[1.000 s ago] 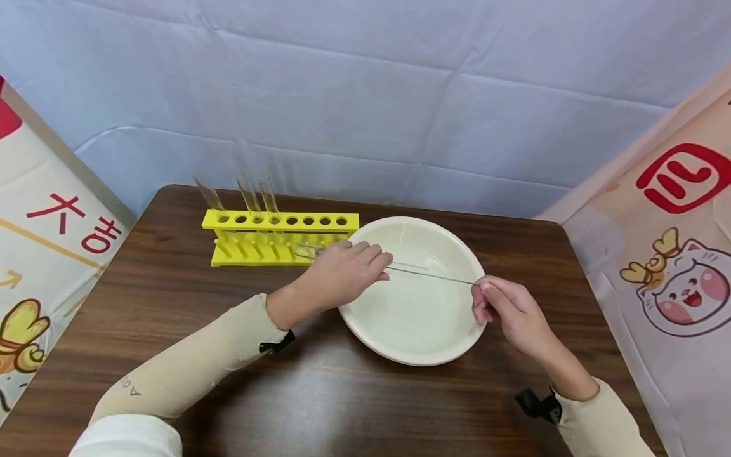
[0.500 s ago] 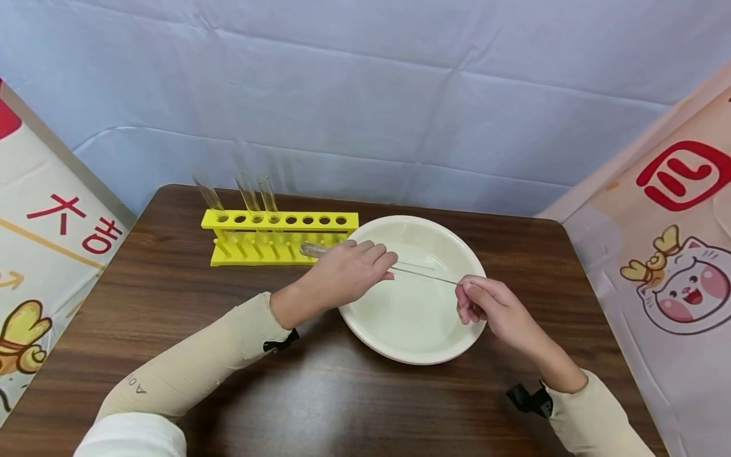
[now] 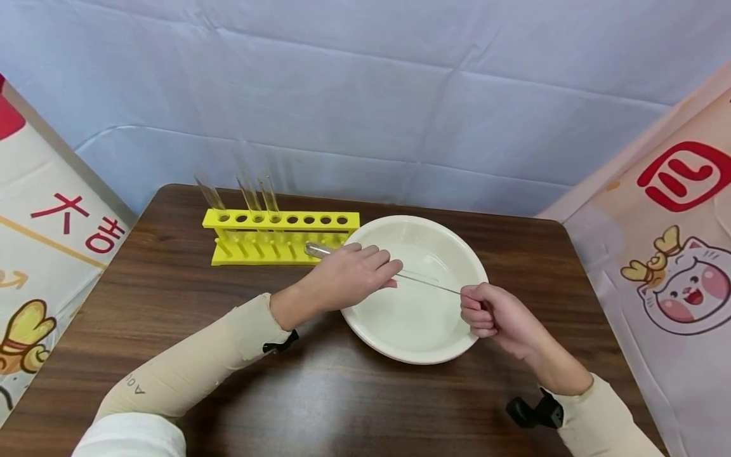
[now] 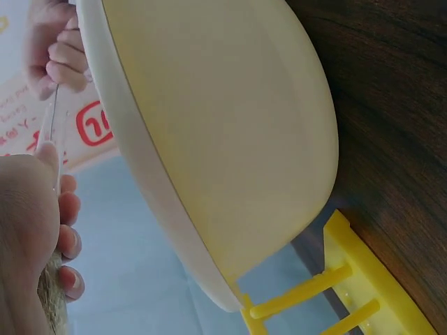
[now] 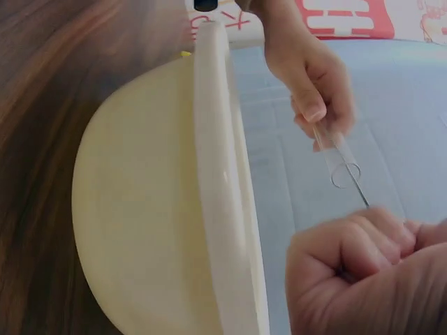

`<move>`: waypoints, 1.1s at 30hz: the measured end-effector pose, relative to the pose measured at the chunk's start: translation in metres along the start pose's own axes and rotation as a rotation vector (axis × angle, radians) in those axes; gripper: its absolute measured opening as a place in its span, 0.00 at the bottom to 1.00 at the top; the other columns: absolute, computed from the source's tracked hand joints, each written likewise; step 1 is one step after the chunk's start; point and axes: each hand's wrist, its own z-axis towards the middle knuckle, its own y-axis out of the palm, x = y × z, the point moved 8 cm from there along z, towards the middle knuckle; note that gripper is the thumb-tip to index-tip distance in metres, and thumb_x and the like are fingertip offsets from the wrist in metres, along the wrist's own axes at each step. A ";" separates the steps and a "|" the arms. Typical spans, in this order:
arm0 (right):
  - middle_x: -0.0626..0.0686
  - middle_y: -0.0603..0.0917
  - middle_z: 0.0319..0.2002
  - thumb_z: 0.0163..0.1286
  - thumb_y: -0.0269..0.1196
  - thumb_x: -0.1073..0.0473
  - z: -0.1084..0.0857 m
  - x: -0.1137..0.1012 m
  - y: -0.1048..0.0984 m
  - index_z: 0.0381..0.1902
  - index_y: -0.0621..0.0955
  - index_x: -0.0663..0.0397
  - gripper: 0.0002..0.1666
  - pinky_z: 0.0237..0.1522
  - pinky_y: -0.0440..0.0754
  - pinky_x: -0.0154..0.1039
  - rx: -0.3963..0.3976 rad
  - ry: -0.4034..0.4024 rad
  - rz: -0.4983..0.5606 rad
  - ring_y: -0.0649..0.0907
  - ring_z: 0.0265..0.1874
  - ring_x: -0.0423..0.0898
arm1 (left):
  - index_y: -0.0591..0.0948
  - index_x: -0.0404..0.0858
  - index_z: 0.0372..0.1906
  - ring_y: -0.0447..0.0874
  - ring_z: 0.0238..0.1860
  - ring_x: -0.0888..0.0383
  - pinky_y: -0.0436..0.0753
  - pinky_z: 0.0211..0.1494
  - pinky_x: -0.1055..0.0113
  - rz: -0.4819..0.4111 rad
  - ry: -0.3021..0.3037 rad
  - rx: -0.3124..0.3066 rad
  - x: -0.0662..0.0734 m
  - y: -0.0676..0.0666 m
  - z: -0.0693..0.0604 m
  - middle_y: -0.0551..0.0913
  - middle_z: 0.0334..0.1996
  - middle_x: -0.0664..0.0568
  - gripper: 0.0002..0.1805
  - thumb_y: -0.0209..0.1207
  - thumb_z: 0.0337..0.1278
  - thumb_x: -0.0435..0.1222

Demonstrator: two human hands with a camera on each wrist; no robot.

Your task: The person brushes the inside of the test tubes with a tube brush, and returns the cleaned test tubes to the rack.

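A rack stands far left on the table, three test tubes in its left half; just right, a basin, partly below a held tube.

I see the person's left forearm slanting forward and inward, the left hand at its end turned knuckles up, its thumb stretched out and its fingers curled in a grip. Opposite, the right forearm angles in from the other side; the right hand is bunched tight, knuckles bent. The two stand near each other, apart.
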 end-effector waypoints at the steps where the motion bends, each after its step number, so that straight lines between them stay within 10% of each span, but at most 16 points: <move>1: 0.48 0.51 0.18 0.76 0.33 0.66 0.000 0.000 -0.001 0.23 0.60 0.51 0.20 0.21 0.40 0.38 0.017 -0.003 0.010 0.48 0.17 0.45 | 0.79 0.41 0.46 0.82 0.31 0.56 0.77 0.30 0.68 -0.003 0.006 0.002 0.001 0.000 0.000 0.80 0.31 0.54 0.12 0.62 0.71 0.45; 19: 0.53 0.53 0.18 0.67 0.38 0.74 -0.005 -0.009 -0.013 0.21 0.57 0.60 0.14 0.19 0.44 0.44 0.235 -0.225 -0.259 0.50 0.16 0.51 | 0.78 0.40 0.45 0.81 0.28 0.56 0.81 0.30 0.65 -0.044 0.000 -0.037 -0.006 0.007 -0.005 0.79 0.30 0.54 0.13 0.61 0.72 0.46; 33: 0.44 0.73 0.22 0.62 0.55 0.83 -0.032 -0.033 -0.028 0.30 0.80 0.55 0.19 0.20 0.66 0.32 0.357 -0.670 -1.100 0.69 0.19 0.35 | 0.79 0.39 0.47 0.83 0.32 0.57 0.84 0.34 0.64 -0.077 -0.048 -0.085 -0.023 0.008 -0.020 0.82 0.33 0.53 0.13 0.60 0.72 0.45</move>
